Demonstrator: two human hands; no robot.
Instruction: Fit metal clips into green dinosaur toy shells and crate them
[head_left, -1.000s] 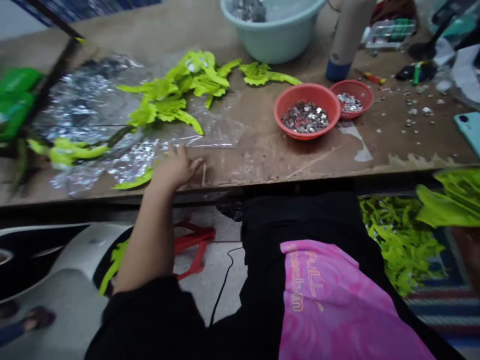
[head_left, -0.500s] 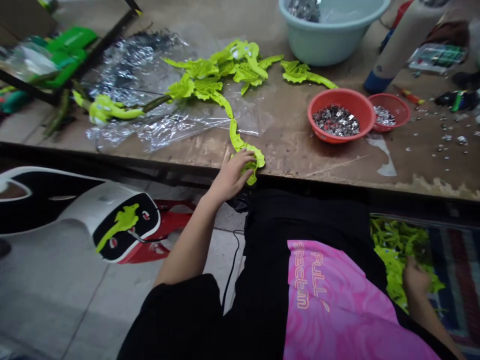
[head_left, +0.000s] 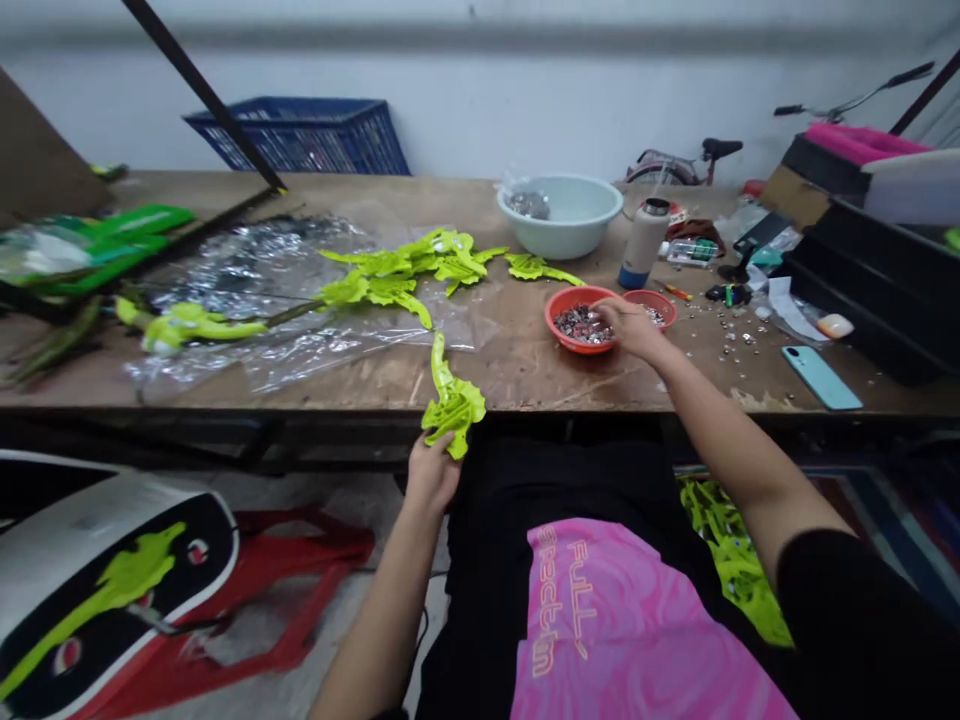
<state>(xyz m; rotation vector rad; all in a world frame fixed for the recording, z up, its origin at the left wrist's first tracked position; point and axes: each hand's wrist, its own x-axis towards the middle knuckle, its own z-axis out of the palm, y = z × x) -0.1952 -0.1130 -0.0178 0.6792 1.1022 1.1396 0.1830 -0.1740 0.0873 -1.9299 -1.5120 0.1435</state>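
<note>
As I watch from the head camera: the view has tipped up since the earlier frame, so the far wall now shows above the table.

Leaf strip: the lime-green leaf strip (head_left: 452,405) has left the table's front edge and now hangs just off it, with its narrow stem rising in front of the wooden table (head_left: 510,375).

Left grip: the left hand (head_left: 431,475) is closed around the lower end of the strip, fingers curled against the leafy part, and has firm hold of it.

Right grip: the right hand (head_left: 634,330) was low by the floor pile earlier and now reaches over the orange-red bowl (head_left: 562,332), fingers bunched down at the silvery bits (head_left: 579,323). It is nearly closed, but I cannot tell whether it has any bits in hold.

Beside the bowl: a smaller red bowl (head_left: 666,312) sits just to the right, partly behind the hand.

Table: more lime-green leaf pieces (head_left: 390,275) lie on a clear plastic sheet (head_left: 300,350) to the left, and a pale green basin (head_left: 559,235) stands behind the bowls.

Below: a heap of green pieces (head_left: 727,540) lies on the floor, right of the pink shirt (head_left: 600,620).
</note>
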